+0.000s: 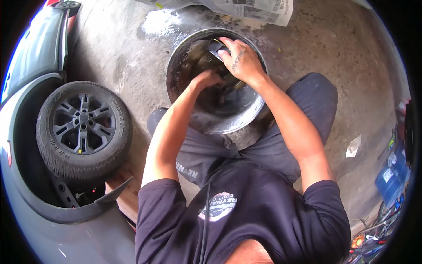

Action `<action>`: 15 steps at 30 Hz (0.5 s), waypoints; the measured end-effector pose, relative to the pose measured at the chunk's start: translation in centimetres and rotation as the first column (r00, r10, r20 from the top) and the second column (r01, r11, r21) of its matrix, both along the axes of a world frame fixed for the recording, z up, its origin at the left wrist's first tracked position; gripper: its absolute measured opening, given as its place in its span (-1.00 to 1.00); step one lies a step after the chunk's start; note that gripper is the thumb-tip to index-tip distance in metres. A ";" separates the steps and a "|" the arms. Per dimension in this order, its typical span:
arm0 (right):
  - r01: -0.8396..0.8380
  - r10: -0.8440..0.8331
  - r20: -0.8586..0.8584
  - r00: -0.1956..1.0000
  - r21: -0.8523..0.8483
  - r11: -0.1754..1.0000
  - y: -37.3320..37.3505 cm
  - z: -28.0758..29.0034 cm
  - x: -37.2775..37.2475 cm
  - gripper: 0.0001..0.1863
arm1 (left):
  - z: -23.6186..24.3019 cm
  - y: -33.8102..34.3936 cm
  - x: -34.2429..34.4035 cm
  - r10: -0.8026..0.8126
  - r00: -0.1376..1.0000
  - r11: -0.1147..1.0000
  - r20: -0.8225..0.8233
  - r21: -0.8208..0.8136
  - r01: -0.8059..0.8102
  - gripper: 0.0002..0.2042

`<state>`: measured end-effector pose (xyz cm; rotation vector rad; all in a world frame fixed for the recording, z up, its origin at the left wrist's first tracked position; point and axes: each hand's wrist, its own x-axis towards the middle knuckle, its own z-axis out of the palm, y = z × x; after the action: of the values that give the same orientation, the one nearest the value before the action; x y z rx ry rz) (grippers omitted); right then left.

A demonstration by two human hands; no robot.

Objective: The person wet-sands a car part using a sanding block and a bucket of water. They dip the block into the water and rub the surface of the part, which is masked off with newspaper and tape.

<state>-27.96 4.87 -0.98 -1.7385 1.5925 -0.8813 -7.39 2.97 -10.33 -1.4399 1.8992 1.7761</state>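
Right hand (241,60) gripping dark pad (215,46) over basin (233,122)

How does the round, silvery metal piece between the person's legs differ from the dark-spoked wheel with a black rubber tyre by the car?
The round, silvery metal piece has a bare edge, while the dark-spoked wheel is ringed by a thick black rubber tyre. The metal piece shows a hollow inside; the wheel shows a spoked face. The person's left hand and right hand are at the metal piece; neither touches the wheel. Both things are round.
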 end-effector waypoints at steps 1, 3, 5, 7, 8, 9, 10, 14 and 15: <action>0.005 -0.006 0.010 1.000 0.016 1.000 0.1 0.3 0.4 -0.52 | 0.3 0.4 0.7 0.009 0.994 1.000 -0.112 -0.020 -0.011 -0.29; 0.004 -0.004 0.009 1.000 -0.004 1.000 0.0 0.2 0.6 -0.52 | -3.9 2.1 0.3 -0.048 0.993 0.992 -0.104 -0.118 0.036 -0.30; 0.004 -0.004 0.002 1.000 -0.014 1.000 0.0 0.1 0.4 -0.52 | -5.6 3.8 -2.1 -0.116 0.993 0.961 -0.022 -0.254 0.107 -0.35; -0.005 0.005 0.001 1.000 -0.014 1.000 0.1 0.4 0.5 -0.52 | -7.9 5.2 -4.3 -0.147 0.986 0.913 0.079 -0.374 0.166 -0.39; -0.018 0.018 0.005 1.000 -0.015 1.000 0.2 0.5 0.8 -0.51 | -9.0 5.9 -4.6 -0.141 0.983 0.892 0.119 -0.415 0.178 -0.42; -0.018 0.018 0.010 1.000 -0.032 0.999 0.1 0.4 0.7 -0.51 | -9.5 5.9 -5.1 -0.136 0.982 0.880 0.132 -0.439 0.181 -0.44; -0.022 0.022 0.018 1.000 -0.049 0.999 0.1 0.4 0.9 -0.51 | -9.7 6.0 -4.8 -0.116 0.986 0.884 0.117 -0.441 0.156 -0.46; -0.009 0.009 0.003 1.000 -0.059 0.998 0.2 0.0 0.7 -0.52 | -6.8 4.4 -1.5 0.168 0.975 0.968 -0.143 -0.165 -0.191 -0.54; 0.009 -0.010 -0.028 1.000 -0.042 0.999 0.1 -0.6 -0.4 -0.52 | -3.1 3.8 -2.1 0.281 0.955 0.957 -0.096 -0.050 -0.287 -0.59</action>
<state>-28.36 5.02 -1.55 -1.7813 1.6126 -0.9050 -9.51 6.72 -13.46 -1.7635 1.8848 1.9466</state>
